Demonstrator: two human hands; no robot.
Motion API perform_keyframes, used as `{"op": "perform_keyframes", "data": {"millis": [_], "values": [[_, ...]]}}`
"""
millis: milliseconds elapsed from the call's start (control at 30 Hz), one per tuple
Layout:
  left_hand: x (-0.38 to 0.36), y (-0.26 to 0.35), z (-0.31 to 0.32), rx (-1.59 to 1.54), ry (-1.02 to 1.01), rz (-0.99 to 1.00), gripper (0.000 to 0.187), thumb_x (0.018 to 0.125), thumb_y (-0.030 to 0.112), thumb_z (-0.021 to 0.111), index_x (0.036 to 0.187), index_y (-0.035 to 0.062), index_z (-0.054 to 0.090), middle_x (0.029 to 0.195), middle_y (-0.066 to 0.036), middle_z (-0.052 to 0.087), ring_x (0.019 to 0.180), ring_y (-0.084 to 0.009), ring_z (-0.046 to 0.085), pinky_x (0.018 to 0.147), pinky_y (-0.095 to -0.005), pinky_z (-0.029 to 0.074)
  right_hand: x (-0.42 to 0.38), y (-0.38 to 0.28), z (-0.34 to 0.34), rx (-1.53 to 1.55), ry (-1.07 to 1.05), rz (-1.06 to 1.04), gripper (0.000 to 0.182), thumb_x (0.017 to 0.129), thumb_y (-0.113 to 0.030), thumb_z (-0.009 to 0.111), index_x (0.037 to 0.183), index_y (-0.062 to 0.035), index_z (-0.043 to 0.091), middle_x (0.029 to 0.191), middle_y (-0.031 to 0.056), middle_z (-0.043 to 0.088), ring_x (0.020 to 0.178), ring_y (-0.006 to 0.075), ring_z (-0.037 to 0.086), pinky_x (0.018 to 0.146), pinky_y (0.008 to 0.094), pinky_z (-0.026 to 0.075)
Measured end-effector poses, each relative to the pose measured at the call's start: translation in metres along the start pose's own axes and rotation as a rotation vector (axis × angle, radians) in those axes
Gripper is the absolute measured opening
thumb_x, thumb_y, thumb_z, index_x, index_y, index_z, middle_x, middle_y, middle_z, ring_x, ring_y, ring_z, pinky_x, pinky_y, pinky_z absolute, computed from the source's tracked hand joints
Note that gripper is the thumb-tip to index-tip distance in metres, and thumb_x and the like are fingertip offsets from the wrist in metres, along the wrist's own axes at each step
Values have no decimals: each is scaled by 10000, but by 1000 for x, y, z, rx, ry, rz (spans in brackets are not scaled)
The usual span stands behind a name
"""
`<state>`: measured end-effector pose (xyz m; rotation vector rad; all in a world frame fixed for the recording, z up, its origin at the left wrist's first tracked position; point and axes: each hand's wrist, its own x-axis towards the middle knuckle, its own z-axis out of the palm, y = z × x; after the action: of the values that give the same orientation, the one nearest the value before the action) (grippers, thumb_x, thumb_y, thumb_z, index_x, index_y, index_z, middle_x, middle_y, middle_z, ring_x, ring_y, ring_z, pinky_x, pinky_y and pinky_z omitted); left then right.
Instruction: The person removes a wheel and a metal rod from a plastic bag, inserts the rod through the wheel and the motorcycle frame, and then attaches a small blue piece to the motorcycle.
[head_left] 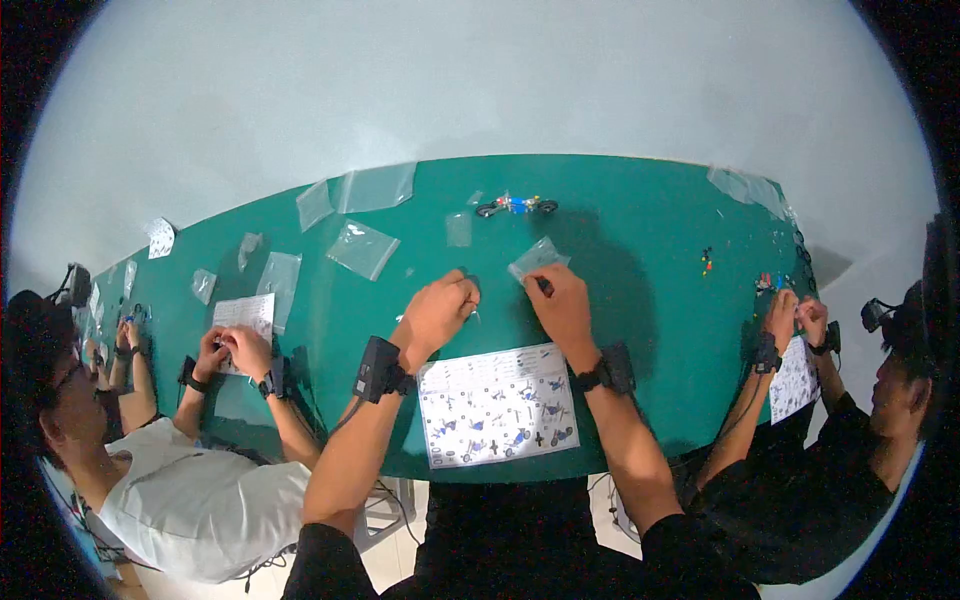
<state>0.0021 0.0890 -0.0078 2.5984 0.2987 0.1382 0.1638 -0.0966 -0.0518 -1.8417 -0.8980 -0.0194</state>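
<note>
My left hand (442, 312) is closed above the green table (690, 340), fingers pressed together, with a small pale bit showing beside them. To its right, my right hand (558, 305) is closed at the lower edge of a small clear bag (538, 258); a small dark thing shows at its fingertips, too small to name. Between my forearms lies a printed instruction sheet (497, 408) with small drawings. Beyond my hands stands or lies a small model motorcycle (517, 205) with blue, red and yellow parts and black wheels.
Clear plastic bags (363, 249) lie at the centre left, others (376, 188) by the far edge and one (748, 188) at the far right. Small coloured pieces (707, 262) are at the right. Co-workers sit left (205, 500) and right (820, 490), hands over the table.
</note>
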Motion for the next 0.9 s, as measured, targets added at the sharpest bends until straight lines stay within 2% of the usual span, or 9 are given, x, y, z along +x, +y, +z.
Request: {"op": "perform_keyframes", "data": {"millis": [67,267,333,433,533,600,733,833,900], "values": [[-7,2,3,11,50,30,184,931,15,688,1104,65,725,1062,-144,658,997,-387,686,871,-486,566,-1,0,0,15,-8,4,132,947,-139,756,967,-9,775,968,179,752,868,380,736,787,468,583],[-52,35,11,317,204,11,459,832,-34,700,1274,84,750,1222,-114,658,1191,-343,643,1005,-455,577,-1,-1,-3,3,16,-29,142,958,-149,751,965,-9,776,954,182,751,820,367,734,745,463,575],[-64,37,17,354,290,1,446,833,-7,709,1266,89,754,1197,-94,641,1172,-317,635,982,-447,565,-2,0,-2,-14,19,-59,145,962,-153,749,966,-11,778,946,180,753,815,366,735,740,458,576],[-81,40,22,367,355,-77,463,818,10,728,1273,93,755,1198,-91,626,1187,-314,618,1002,-450,543,-2,3,0,-4,-9,23,144,962,-155,751,968,-14,778,946,177,760,826,363,739,741,452,580],[-103,37,20,331,379,-204,517,802,-8,726,1311,81,743,1267,-126,628,1207,-358,607,1032,-468,542,0,5,4,24,57,-32,128,959,-129,776,968,-2,774,870,118,740,698,220,694,657,355,531],[-118,40,12,288,372,-316,518,814,-17,710,1324,69,737,1305,-146,630,1232,-381,597,1042,-472,543,1,7,4,1,69,-73,127,959,-129,776,975,-3,779,888,116,749,705,223,700,663,354,539],[-137,36,9,364,407,-292,483,842,-13,697,1315,72,741,1300,-147,630,1241,-373,595,1042,-477,543,1,10,5,-28,62,-91,135,958,-131,774,991,-1,788,934,118,768,723,233,715,687,355,558],[-150,33,10,429,428,-300,475,846,-20,698,1308,80,745,1300,-149,630,1270,-369,591,1055,-474,538,1,-3,0,-40,15,20,138,956,-152,767,988,-18,783,974,159,778,813,337,756,751,425,599],[-164,34,12,459,430,-318,471,842,-26,704,1296,91,752,1303,-145,630,1317,-358,584,1072,-464,528,1,-1,0,-54,37,0,138,954,-152,772,982,-17,782,964,157,778,801,330,755,741,420,598]]}}
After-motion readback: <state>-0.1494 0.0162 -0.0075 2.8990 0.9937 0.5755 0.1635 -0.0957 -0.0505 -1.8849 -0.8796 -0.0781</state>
